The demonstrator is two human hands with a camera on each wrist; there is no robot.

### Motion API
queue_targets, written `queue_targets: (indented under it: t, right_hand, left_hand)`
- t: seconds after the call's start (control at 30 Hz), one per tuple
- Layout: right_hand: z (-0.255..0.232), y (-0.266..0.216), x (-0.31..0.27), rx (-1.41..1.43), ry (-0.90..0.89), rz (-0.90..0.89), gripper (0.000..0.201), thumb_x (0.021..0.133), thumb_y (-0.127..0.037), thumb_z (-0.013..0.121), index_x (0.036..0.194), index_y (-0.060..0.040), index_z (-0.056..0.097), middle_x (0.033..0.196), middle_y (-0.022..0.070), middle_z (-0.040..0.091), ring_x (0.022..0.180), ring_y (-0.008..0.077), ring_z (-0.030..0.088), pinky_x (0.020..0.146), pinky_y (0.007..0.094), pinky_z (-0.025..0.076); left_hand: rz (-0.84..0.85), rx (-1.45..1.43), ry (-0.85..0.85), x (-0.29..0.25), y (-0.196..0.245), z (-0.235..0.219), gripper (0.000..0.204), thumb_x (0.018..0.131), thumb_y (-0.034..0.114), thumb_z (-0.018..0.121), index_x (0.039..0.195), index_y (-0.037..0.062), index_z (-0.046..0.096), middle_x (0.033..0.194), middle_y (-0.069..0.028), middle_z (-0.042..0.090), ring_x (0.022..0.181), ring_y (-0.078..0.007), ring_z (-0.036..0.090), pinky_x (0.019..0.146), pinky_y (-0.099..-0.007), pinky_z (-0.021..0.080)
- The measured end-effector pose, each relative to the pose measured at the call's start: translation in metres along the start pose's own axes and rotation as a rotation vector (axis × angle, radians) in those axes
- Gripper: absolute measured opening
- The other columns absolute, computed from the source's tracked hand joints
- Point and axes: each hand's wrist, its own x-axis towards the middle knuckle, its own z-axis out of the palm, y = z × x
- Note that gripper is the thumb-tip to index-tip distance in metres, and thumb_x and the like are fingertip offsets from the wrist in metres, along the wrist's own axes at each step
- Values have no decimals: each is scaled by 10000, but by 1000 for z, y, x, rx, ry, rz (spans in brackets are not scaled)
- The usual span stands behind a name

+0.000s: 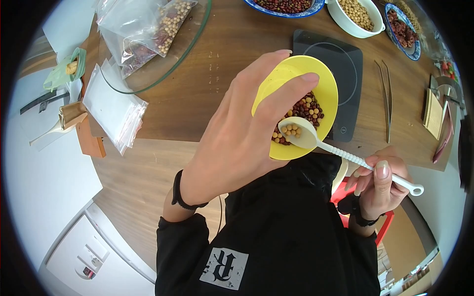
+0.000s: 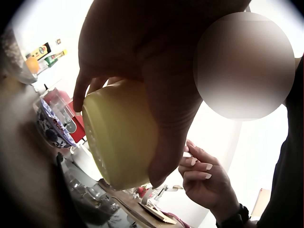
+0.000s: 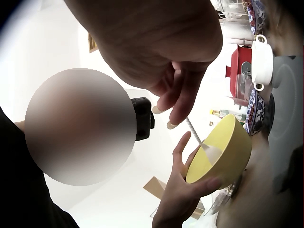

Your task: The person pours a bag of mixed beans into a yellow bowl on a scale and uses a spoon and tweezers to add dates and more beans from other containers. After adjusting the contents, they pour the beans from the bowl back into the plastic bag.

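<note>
My left hand (image 1: 232, 123) grips a yellow bowl (image 1: 327, 93) by its side, fingers and thumb spread round it. The bowl is tilted, and small red and tan beans (image 1: 309, 109) are inside. In my right hand (image 1: 382, 185) I pinch a white spoon (image 1: 345, 155) by its ridged handle. The spoon's head is in the bowl over the beans, with several tan beans in it. In the right wrist view the spoon (image 3: 211, 153) reaches into the yellow bowl (image 3: 228, 147) from above. The left wrist view shows the bowl's outside (image 2: 118, 133) under my left hand.
A black induction cooktop (image 1: 345, 59) lies behind the bowl. Farther back stand a white bowl (image 1: 368, 33) of tan beans and blue-patterned dishes (image 1: 306, 15). Tweezers (image 1: 387, 103) lie to the right. Bean-filled bags (image 1: 163, 29) sit in a glass dish (image 1: 202, 34), near clear bags (image 1: 116, 103).
</note>
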Motion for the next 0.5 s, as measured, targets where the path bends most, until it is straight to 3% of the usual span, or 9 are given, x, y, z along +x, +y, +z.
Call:
queue_targets:
  t: [0.4,0.5]
  right_hand:
    - [0,-3,-6,44,136,115,262,1032,-133,549,929,86,648,681,150,602,398,123,537,377,275,530]
    - [-3,-5,-7,54,170,168,265,1033,-132,544,928,89,644,681,148,602,399,123,537,377,276,532]
  left_hand:
    - [17,-11,38,-2,-3,1,898,605,90,907,1401,136,495,1390,-245,454,1180,-436,559,938,-469,526]
    - [-36,4,-2,-3,-3,1,971,543,123,976,1377,132,479,1450,-210,468,1319,-385,471,1036,-437,492]
